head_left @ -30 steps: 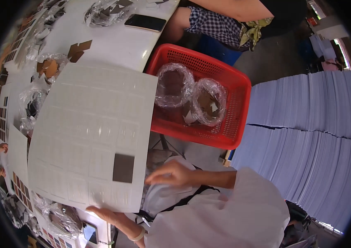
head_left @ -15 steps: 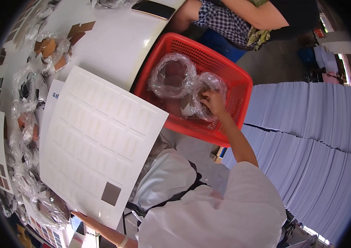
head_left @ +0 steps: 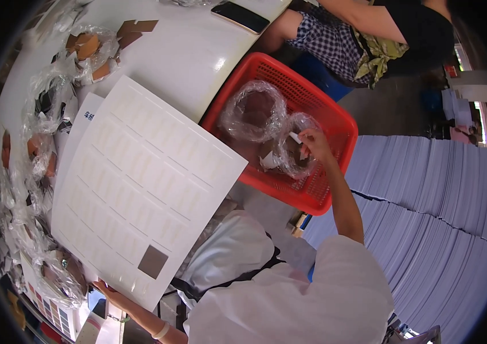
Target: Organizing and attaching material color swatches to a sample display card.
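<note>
A large white card sheet (head_left: 151, 155) printed with faint rows, with one grey-brown square swatch (head_left: 153, 262) on it, lies over the table's front edge. Along its lower edge rests my left hand (head_left: 108, 293), fingers stretched out and partly hidden by the sheet. My right hand (head_left: 315, 144) is over the red plastic basket (head_left: 343, 129), pinching a small whitish piece (head_left: 295, 137) above a clear plastic bag (head_left: 300, 169). That bag holds brownish pieces. A second open clear bag (head_left: 255, 109) with brown swatches stands beside it.
Crumpled clear bags of brown and dark scraps (head_left: 40, 149) line the table's left side. A phone (head_left: 240, 16) lies at the far edge. Another person (head_left: 335, 46) sits beyond the basket. Tall stacks of white sheets (head_left: 415, 218) stand at the right.
My right hand has come up slightly out of the bag, and a whitish piece now shows in its fingers. The view has shifted a little; my left hand stays by the sheet.
</note>
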{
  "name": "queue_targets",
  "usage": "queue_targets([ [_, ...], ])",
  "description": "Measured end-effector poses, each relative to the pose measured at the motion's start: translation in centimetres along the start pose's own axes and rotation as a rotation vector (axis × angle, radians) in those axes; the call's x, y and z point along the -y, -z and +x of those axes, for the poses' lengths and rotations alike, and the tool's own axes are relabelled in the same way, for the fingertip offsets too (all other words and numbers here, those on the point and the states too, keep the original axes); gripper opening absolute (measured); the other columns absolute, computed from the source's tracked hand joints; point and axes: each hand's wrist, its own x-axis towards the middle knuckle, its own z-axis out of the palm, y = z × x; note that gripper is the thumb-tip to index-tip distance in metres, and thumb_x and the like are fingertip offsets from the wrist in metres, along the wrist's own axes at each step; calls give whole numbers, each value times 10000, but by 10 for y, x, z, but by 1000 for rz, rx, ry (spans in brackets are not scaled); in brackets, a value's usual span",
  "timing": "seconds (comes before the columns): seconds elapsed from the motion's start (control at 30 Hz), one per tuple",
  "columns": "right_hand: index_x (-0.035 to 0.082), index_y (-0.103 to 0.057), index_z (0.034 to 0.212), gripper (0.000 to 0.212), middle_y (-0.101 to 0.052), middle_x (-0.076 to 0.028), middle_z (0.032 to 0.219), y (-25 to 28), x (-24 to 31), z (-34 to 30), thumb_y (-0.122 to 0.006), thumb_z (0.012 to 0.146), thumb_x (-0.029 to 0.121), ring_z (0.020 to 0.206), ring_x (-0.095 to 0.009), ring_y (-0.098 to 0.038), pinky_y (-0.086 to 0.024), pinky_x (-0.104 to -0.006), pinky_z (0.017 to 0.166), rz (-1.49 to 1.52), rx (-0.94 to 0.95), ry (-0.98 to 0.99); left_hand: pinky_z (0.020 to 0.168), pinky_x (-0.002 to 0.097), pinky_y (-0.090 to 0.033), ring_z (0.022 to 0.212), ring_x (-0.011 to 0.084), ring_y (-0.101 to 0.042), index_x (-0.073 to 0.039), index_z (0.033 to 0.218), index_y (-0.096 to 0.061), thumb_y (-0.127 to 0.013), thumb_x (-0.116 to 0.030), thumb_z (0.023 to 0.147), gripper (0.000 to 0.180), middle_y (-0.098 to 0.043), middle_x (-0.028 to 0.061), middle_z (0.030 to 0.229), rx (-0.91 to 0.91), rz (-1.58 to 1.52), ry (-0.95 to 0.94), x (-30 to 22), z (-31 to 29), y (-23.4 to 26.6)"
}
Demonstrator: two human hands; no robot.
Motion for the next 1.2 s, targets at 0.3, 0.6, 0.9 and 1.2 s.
queue_targets([
  [0.3,51,-619,956,151,-675,-139,794,-66,109,39,-710,859,121,735,-277,-694,-559,-345,692,-351,2,714,883,308,-475,1020,196,-591,-7,1306,-559,-423,-575,997,661,-618,125,1168,16,94,-11,9,1,11],
  [0.6,134,-618,1129,390,-678,-117,859,-84,104,118,-742,763,87,835,-345,-666,-526,-445,760,-909,-80,661,745,258,-451,839,126,-567,9,1167,-642,-428,-518,1019,588,-636,71,948,-71,99,-64,11,-8,3],
  [0.9,125,-636,1070,314,-686,-155,910,-91,106,130,-719,768,99,888,-366,-664,-527,-462,787,-1006,-140,697,745,270,-465,868,128,-585,34,1153,-647,-466,-532,1000,613,-645,66,965,-104,9,-2,6,-19,-8],
  [1.2,68,-655,886,134,-684,-202,825,-99,156,88,-712,825,173,823,-393,-677,-523,-508,731,-1095,-218,567,832,288,-501,971,167,-625,26,1275,-573,-418,-348,1057,459,-654,107,1106,9,-211,-196,0,-52,-27],
])
